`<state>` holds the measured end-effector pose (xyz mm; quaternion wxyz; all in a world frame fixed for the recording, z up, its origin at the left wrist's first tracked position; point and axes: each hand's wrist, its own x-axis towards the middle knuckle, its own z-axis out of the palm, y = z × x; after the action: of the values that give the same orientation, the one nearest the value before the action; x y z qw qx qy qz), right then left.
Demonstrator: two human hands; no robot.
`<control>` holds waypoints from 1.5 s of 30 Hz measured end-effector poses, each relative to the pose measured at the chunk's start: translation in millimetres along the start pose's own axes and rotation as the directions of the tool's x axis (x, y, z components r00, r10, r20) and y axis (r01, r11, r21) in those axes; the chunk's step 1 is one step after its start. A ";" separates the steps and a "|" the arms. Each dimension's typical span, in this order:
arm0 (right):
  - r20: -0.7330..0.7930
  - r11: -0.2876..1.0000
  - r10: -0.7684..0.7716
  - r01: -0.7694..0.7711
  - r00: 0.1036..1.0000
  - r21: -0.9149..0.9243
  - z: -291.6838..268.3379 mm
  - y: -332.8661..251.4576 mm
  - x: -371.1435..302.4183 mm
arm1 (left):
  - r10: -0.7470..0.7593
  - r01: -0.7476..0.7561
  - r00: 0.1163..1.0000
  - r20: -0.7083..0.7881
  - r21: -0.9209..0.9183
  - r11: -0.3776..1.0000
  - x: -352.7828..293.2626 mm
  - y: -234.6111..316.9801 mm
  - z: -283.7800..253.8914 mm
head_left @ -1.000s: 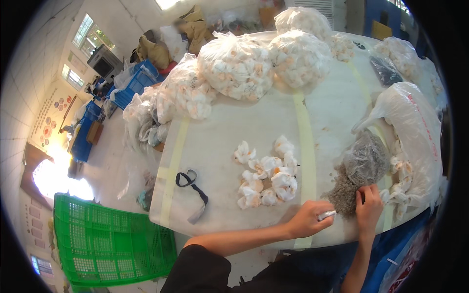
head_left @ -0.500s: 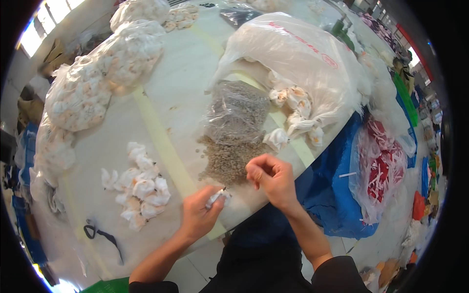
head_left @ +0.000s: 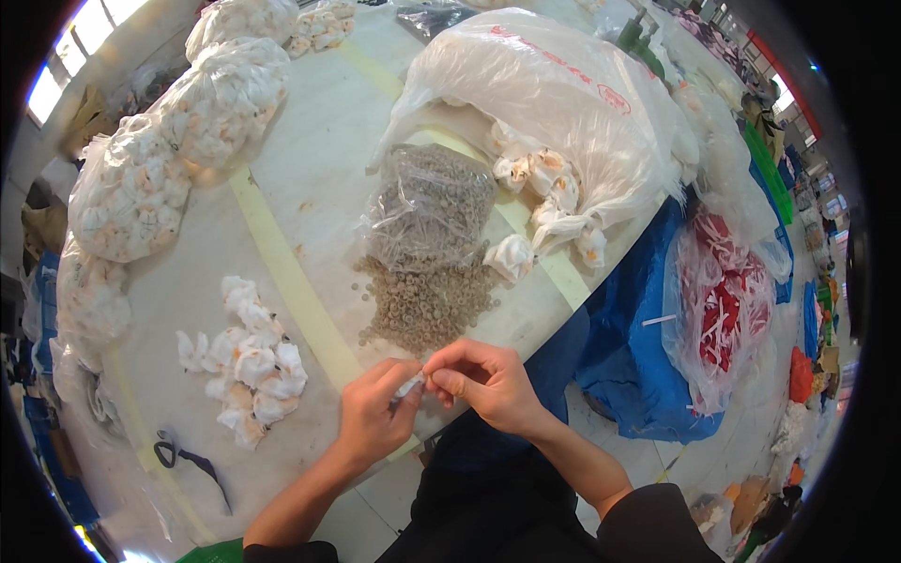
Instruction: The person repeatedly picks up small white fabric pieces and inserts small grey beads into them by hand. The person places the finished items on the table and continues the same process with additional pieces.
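Near the table's front edge my left hand (head_left: 377,405) is closed around a small white cloth bundle (head_left: 409,386), mostly covered by the fingers. My right hand (head_left: 488,383) meets it there, thumb and fingertips pinched at the bundle's end; what the pinch holds is too small to make out. Just beyond both hands lies a loose heap of small grey-brown rings (head_left: 413,305), spilling from a clear plastic bag (head_left: 434,202) full of them. Similar white bundles (head_left: 258,366) are piled to the left. One more white bundle (head_left: 511,257) sits right of the rings.
A large translucent bag (head_left: 563,94) spills white and orange bundles at the right. Stuffed clear bags (head_left: 131,192) line the table's left side. Dark scissors (head_left: 192,460) lie front left. Beside the table's right edge are blue sheeting (head_left: 619,375) and a bag of red material (head_left: 723,310).
My right hand has come down and left from above the table edge to meet my left hand at the white cloth bundle. The whole view has shifted slightly.
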<state>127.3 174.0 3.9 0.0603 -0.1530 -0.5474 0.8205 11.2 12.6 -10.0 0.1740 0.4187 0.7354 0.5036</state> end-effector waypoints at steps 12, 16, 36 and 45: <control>0.041 0.994 0.016 -0.020 0.999 0.107 3.8 -0.2 -5.0 | 0.273 -0.265 0.960 -0.059 0.115 0.957 -0.8 -7.0 -4.4; 0.039 0.995 -0.005 0.001 0.999 0.103 2.5 -1.5 -7.8 | 0.307 -0.302 0.951 -0.027 0.108 0.947 1.1 -4.4 -4.3; 0.216 0.747 -0.163 0.263 0.963 -0.611 -7.6 -22.5 -2.1 | 0.331 -0.340 0.939 0.095 0.106 0.934 3.0 -11.4 -1.4; 0.177 0.791 -0.159 0.233 0.971 -0.566 -12.0 -18.1 -8.3 | 0.278 -0.296 0.943 0.184 0.081 0.952 6.7 -9.5 -2.9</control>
<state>137.7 189.5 17.8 0.0623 -0.0567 -0.7877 0.6103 1.2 14.8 -16.1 0.1383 0.5716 0.6749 0.4458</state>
